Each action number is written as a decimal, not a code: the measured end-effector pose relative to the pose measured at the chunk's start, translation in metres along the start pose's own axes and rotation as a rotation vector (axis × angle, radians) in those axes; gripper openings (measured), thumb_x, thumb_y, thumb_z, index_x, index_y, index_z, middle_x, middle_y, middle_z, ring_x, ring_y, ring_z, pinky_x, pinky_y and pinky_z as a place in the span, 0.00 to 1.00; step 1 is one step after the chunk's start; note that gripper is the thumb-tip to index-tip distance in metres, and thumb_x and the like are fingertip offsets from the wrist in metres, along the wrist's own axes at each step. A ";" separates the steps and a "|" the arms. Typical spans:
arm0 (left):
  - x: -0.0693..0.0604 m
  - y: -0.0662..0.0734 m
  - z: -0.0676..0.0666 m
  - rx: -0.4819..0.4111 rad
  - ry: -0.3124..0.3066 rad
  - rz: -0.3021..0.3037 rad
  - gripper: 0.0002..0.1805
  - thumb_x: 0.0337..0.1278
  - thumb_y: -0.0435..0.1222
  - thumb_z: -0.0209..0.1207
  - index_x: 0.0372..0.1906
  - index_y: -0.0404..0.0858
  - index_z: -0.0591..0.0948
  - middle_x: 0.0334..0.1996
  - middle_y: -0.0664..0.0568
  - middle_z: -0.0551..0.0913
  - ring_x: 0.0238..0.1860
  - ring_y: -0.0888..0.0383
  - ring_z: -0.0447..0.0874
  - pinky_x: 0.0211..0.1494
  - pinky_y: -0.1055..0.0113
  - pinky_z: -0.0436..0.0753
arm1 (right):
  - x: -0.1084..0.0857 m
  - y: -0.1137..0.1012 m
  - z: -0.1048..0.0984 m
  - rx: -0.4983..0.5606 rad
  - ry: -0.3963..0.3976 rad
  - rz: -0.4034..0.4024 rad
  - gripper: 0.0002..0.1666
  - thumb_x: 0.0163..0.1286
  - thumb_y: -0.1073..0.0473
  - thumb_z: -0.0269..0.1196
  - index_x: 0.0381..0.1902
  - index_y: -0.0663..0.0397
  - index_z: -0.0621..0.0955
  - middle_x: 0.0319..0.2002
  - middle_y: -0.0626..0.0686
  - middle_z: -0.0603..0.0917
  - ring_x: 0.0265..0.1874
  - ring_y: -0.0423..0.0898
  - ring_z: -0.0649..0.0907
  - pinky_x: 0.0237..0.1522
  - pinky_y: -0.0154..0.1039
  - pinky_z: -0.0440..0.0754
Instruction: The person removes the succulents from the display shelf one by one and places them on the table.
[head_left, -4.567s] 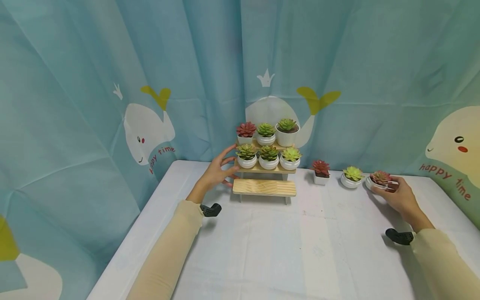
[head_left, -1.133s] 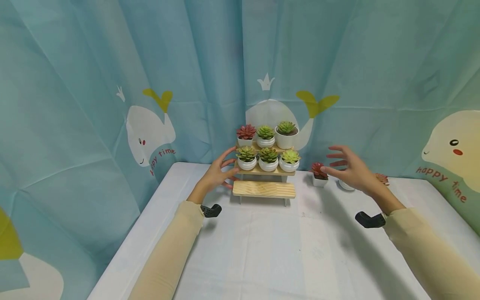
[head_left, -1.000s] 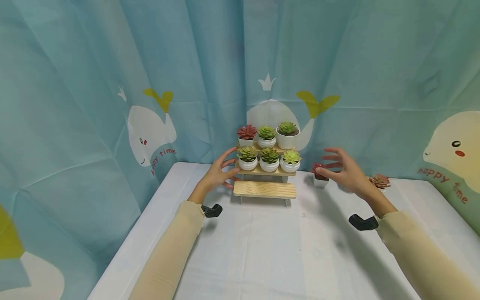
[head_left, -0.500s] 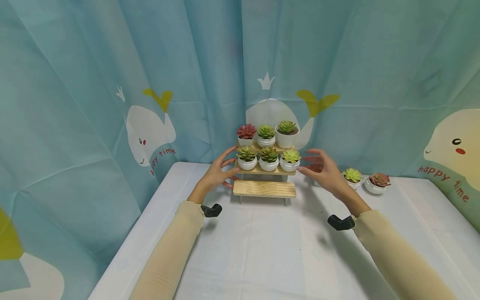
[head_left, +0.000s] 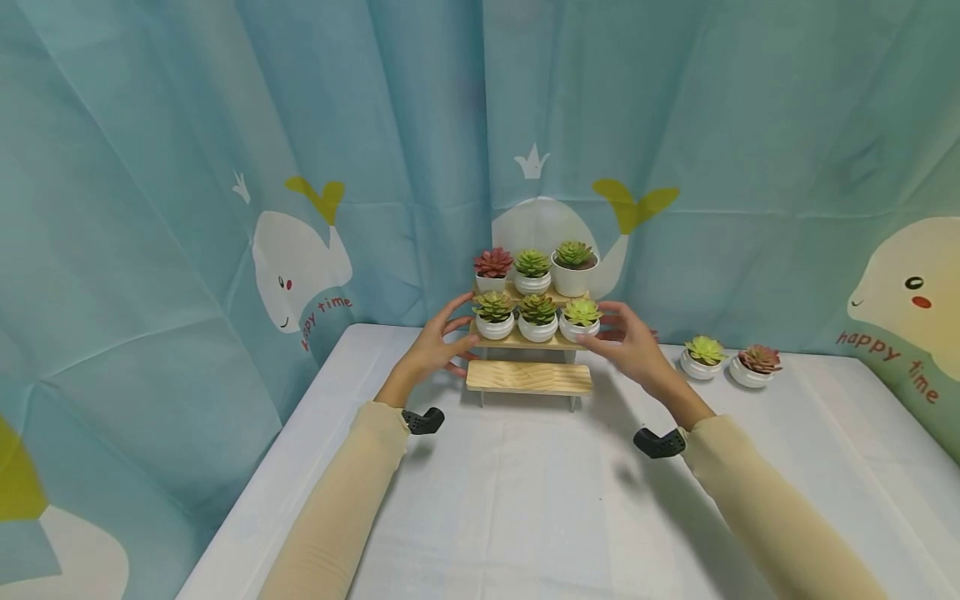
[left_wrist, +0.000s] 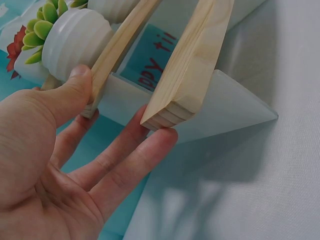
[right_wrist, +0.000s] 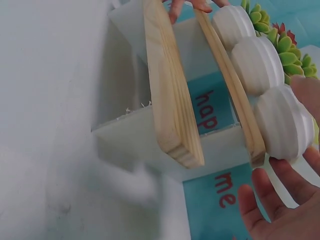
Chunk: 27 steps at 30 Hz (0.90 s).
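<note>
The person's right grip (head_left: 633, 352) curls around the round white pot with a bright yellow-green succulent (head_left: 582, 315), thumb at its front and fingers at its far side; this pot sits at the right end of the stand's middle shelf. The left grip (head_left: 430, 350) is spread and unclenched, its fingertips resting against the left ends of the three-tier pale wooden stand (head_left: 528, 377) with whitish side panels (right_wrist: 127, 120).

Leftward from the right grip, on the same shelf, stand a round white pot with a dark green succulent (head_left: 537, 313) and another with a reddish-edged green succulent (head_left: 494, 311). The bare bottom shelf lies below and between both grips. Beyond the right grip's outer side, well apart, a pale green succulent in a round white pot (head_left: 703, 354) and a pinkish-red one in a similar pot (head_left: 755, 365) rest on the white-covered tabletop (head_left: 540, 492).
</note>
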<state>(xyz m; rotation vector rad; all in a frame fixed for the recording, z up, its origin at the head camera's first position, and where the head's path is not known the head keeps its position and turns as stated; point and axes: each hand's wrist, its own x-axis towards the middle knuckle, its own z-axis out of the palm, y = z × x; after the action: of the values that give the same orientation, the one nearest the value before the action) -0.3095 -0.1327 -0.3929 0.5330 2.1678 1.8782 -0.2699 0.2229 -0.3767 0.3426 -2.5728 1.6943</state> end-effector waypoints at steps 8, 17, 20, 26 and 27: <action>0.000 0.001 0.001 -0.003 0.010 -0.006 0.42 0.72 0.34 0.62 0.81 0.64 0.57 0.79 0.39 0.58 0.63 0.30 0.78 0.38 0.35 0.87 | 0.003 0.000 0.005 -0.060 0.023 0.020 0.49 0.68 0.45 0.73 0.76 0.55 0.62 0.68 0.66 0.73 0.64 0.63 0.76 0.59 0.61 0.80; -0.001 0.002 0.001 -0.013 0.006 -0.001 0.43 0.72 0.33 0.62 0.81 0.64 0.57 0.79 0.39 0.57 0.57 0.26 0.80 0.37 0.35 0.87 | 0.002 -0.003 0.006 -0.087 0.039 0.030 0.49 0.68 0.43 0.71 0.76 0.56 0.63 0.68 0.66 0.72 0.64 0.64 0.76 0.61 0.62 0.78; -0.001 0.001 0.001 -0.011 0.004 0.000 0.43 0.73 0.33 0.61 0.81 0.64 0.57 0.79 0.39 0.57 0.56 0.26 0.81 0.37 0.36 0.87 | 0.002 -0.004 0.007 -0.093 0.042 0.033 0.48 0.69 0.43 0.71 0.77 0.56 0.63 0.67 0.66 0.73 0.64 0.64 0.76 0.61 0.62 0.78; 0.000 0.001 0.001 -0.001 0.008 0.000 0.43 0.72 0.33 0.62 0.82 0.63 0.57 0.79 0.39 0.58 0.62 0.30 0.78 0.37 0.37 0.88 | 0.001 -0.003 0.007 -0.097 0.041 0.036 0.48 0.69 0.43 0.71 0.77 0.56 0.62 0.67 0.66 0.73 0.64 0.64 0.76 0.61 0.61 0.79; 0.000 0.001 0.002 -0.001 0.009 0.000 0.43 0.72 0.33 0.62 0.82 0.63 0.57 0.79 0.39 0.58 0.62 0.30 0.78 0.36 0.37 0.88 | 0.001 -0.003 0.007 -0.097 0.040 0.035 0.49 0.69 0.43 0.71 0.77 0.55 0.62 0.67 0.66 0.73 0.64 0.64 0.76 0.61 0.61 0.79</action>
<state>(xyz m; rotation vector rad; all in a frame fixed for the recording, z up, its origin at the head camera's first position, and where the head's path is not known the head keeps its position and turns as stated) -0.3082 -0.1313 -0.3923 0.5251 2.1726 1.8842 -0.2699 0.2154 -0.3765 0.2575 -2.6353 1.5631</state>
